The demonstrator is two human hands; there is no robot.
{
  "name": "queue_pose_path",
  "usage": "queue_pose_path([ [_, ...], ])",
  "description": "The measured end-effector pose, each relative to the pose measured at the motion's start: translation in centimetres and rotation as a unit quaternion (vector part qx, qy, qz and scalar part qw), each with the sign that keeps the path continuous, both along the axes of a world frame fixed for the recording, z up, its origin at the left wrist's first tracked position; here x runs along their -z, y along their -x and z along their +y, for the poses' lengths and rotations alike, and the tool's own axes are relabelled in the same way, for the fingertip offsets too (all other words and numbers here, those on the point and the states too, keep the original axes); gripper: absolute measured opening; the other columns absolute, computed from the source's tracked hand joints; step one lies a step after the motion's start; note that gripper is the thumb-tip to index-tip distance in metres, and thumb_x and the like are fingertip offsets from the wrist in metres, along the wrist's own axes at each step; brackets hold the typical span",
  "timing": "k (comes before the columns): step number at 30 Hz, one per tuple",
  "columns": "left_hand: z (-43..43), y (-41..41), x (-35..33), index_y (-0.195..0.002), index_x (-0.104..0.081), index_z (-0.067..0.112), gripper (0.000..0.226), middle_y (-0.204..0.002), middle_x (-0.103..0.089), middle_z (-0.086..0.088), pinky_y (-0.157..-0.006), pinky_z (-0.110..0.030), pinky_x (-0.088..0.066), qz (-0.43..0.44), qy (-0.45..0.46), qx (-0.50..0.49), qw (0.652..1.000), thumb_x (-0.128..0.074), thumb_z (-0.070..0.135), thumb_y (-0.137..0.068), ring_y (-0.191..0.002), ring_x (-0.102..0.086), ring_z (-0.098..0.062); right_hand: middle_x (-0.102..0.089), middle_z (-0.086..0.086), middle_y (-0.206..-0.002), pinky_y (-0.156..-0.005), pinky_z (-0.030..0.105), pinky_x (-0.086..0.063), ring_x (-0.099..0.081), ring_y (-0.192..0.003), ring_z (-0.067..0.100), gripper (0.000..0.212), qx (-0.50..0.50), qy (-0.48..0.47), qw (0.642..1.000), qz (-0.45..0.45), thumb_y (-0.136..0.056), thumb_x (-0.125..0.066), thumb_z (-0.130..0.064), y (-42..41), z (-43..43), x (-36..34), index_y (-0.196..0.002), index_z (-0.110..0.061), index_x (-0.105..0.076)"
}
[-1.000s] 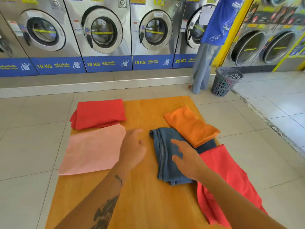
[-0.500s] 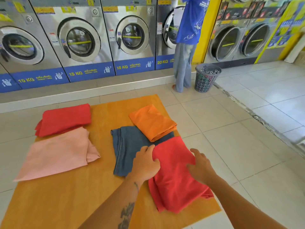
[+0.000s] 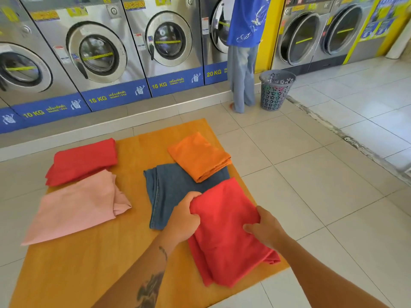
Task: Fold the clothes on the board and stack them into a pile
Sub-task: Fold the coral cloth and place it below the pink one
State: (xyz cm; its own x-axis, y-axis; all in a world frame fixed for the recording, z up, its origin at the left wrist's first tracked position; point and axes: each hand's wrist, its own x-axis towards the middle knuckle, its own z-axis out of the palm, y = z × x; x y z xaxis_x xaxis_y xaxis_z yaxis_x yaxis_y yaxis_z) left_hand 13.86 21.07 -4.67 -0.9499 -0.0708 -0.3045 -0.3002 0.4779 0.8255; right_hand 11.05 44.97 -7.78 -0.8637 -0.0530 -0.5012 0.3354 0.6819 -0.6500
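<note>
An orange wooden board (image 3: 93, 270) lay flat on the tiled floor (image 3: 333, 185) of a laundromat, in front of a row of front-loading washing machines (image 3: 97, 52). Five garments rested on it. At the far left, a folded red garment (image 3: 82, 161); just in front of it and overlapping its near edge, a pale pink garment (image 3: 73, 207), laid flat with one corner rumpled. Near the middle, a pair of blue jeans (image 3: 169, 187), folded lengthwise. A folded orange garment (image 3: 198, 156) lay across the far right part of the jeans. A coral-red garment (image 3: 226, 236) covered the near right part of the jeans and reached to the board's right edge.

The left hand (image 3: 184, 218) was curled closed on the left edge of the coral-red garment, cloth bunched under the fingers. The right hand (image 3: 264, 230) gripped the same garment on its right side, thumb pressed on top of the fabric, the other fingers hidden.

Behind the board, a person in a blue shirt (image 3: 244, 21) stood facing a machine, a grey perforated laundry basket (image 3: 275, 90) just beside their feet
</note>
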Motion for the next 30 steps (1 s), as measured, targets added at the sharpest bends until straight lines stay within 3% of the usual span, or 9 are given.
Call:
queue_pose_path([
  [3,-0.8,-0.8,-0.1,-0.111,-0.058,0.033,0.035,-0.107,-0.064,0.006,-0.076,-0.03,-0.055,-0.019,-0.05,-0.014,0.998,-0.061,0.01,-0.084,-0.091,-0.065,-0.014,-0.06,-0.002,-0.109,-0.079,0.034,-0.046,-0.059,-0.095,0.021,0.049,-0.026,0.023,0.999,0.034,-0.077,-0.07,-0.021,-0.3,-0.5,-0.1,-0.12,-0.018,-0.049],
  [5,-1.4,-1.3,-0.1,-0.101,-0.06,0.029,0.021,-0.104,-0.065,0.003,-0.071,-0.029,-0.05,-0.019,-0.064,-0.038,0.997,-0.066,0.02,-0.084,-0.087,-0.065,-0.015,-0.063,-0.001,-0.104,-0.08,0.037,-0.05,-0.061,-0.091,0.019,0.044,-0.054,0.028,0.995,0.075,-0.075,-0.07,-0.021,-0.3,-0.9,-0.6,-0.115,-0.021,-0.051],
  [10,-4.4,-3.3,0.1,-0.084,-0.052,0.014,0.018,-0.081,-0.053,-0.003,-0.065,-0.034,-0.035,-0.014,-0.109,-0.127,0.986,-0.056,-0.004,-0.08,-0.072,-0.046,-0.02,-0.061,-0.005,-0.093,-0.075,0.04,-0.052,-0.061,-0.084,0.018,0.037,-0.152,0.04,0.977,0.143,-0.074,-0.07,-0.019,0.4,-4.0,-3.9,-0.103,-0.027,-0.049],
  [13,-8.0,-5.3,-0.4,-0.104,-0.056,0.008,0.027,-0.095,-0.063,-0.005,-0.073,-0.038,-0.045,-0.026,-0.161,-0.185,0.969,-0.06,-0.007,-0.082,-0.082,-0.058,-0.025,-0.062,-0.004,-0.095,-0.076,0.039,-0.052,-0.061,-0.085,0.016,0.042,-0.214,0.04,0.963,0.156,-0.074,-0.07,-0.014,1.1,-7.9,-5.9,-0.106,-0.029,-0.048],
  [15,-10.4,-6.6,-1.2,-0.115,-0.056,0.02,0.038,-0.11,-0.068,-0.003,-0.081,-0.036,-0.053,-0.039,-0.202,-0.198,0.959,-0.071,0.003,-0.084,-0.095,-0.068,-0.022,-0.062,-0.003,-0.096,-0.077,0.038,-0.051,-0.06,-0.086,0.017,0.047,-0.264,0.032,0.948,0.177,-0.073,-0.071,-0.012,1.4,-11.6,-6.9,-0.11,-0.028,-0.048],
  [19,-16.2,-9.4,-1.8,-0.122,-0.058,0.026,0.04,-0.119,-0.067,0.003,-0.084,-0.028,-0.053,-0.02,-0.157,-0.198,0.967,-0.075,0.022,-0.085,-0.102,-0.066,-0.013,-0.062,-0.004,-0.092,-0.072,0.042,-0.05,-0.059,-0.082,0.019,0.048,-0.359,0.009,0.909,0.213,-0.07,-0.071,-0.012,1.2,-20.1,-8.0,-0.106,-0.03,-0.046],
  [25,-26.0,-15.2,-0.3,-0.128,-0.057,0.024,0.042,-0.121,-0.067,0.002,-0.094,-0.044,-0.054,-0.024,-0.141,-0.258,0.956,-0.069,0.023,-0.088,-0.106,-0.066,-0.019,-0.062,0.003,-0.097,-0.069,0.045,-0.052,-0.061,-0.083,0.023,0.048,-0.461,-0.005,0.868,0.185,-0.075,-0.053,0.0,-1.4,-32.0,-7.9,-0.113,-0.03,-0.05],
  [28,-29.6,-18.0,1.3,-0.13,-0.056,0.026,0.043,-0.121,-0.065,0.006,-0.093,-0.04,-0.054,-0.011,-0.063,-0.278,0.959,-0.065,0.025,-0.088,-0.106,-0.063,-0.015,-0.063,0.0,-0.091,-0.058,0.039,-0.047,-0.06,-0.077,0.023,0.049,-0.49,-0.017,0.858,0.154,-0.073,-0.045,0.002,-3.1,-37.3,-7.3,-0.102,-0.038,-0.048],
  [30,-31.5,-19.6,2.3,-0.125,-0.055,0.025,0.037,-0.115,-0.064,0.007,-0.085,-0.033,-0.054,-0.014,-0.005,-0.295,0.955,-0.063,0.026,-0.089,-0.1,-0.062,-0.013,-0.063,-0.003,-0.095,-0.062,0.038,-0.049,-0.061,-0.082,0.023,0.049,-0.487,-0.024,0.859,0.153,-0.073,-0.045,0.0,-4.5,-40.1,-6.4,-0.102,-0.039,-0.048],
])
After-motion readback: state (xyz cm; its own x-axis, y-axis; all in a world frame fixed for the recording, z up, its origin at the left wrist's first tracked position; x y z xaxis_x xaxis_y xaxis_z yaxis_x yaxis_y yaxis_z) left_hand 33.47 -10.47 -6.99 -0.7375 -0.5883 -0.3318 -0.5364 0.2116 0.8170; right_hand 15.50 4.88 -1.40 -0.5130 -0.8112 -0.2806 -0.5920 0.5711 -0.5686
